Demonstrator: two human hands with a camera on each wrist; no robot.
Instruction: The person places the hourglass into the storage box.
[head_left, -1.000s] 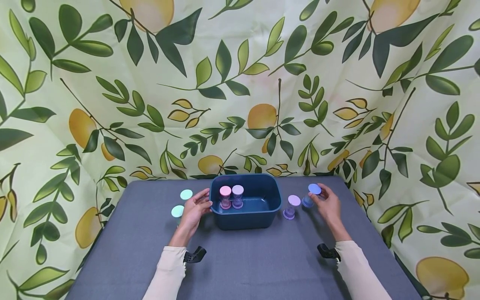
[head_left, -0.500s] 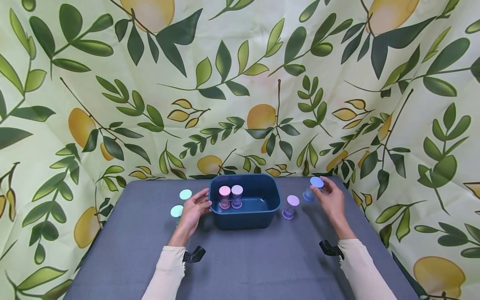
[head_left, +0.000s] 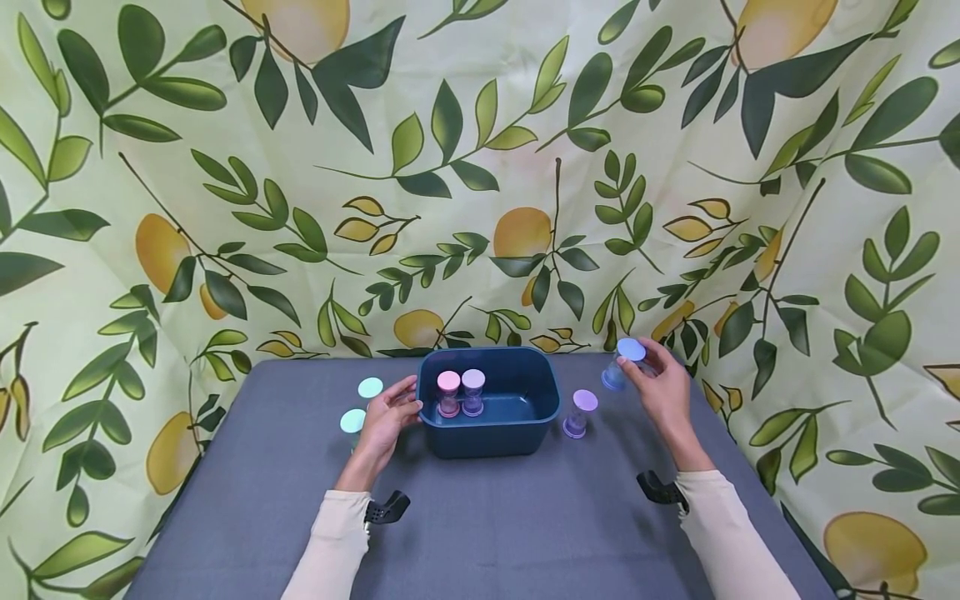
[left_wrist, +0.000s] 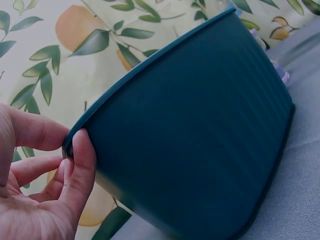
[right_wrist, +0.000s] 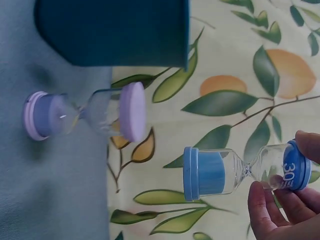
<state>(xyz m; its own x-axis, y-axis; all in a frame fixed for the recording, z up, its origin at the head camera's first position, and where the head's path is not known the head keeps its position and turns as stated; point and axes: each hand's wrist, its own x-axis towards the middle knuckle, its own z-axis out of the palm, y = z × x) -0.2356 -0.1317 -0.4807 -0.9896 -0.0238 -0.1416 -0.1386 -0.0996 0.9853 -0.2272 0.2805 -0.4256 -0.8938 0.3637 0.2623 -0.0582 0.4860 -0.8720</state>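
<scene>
My right hand holds a blue hourglass by its upper cap, lifted off the table. In the right wrist view the blue hourglass shows "30" on that cap, with blue sand in the bulb at the other end. A purple hourglass stands upright between that hand and the dark blue bin. My left hand pinches the bin's left rim, as the left wrist view shows at the bin. Inside the bin, a pink hourglass and a light purple hourglass stand side by side at the left.
Two mint-green-topped hourglasses, the rear one and the front one, stand left of the bin, the front one partly behind my left hand. A lemon-patterned cloth hangs behind and beside the grey table.
The blue hourglass has gone up off the table in my right hand, shifting slightly back. My left hand and the bin have stayed in place.
</scene>
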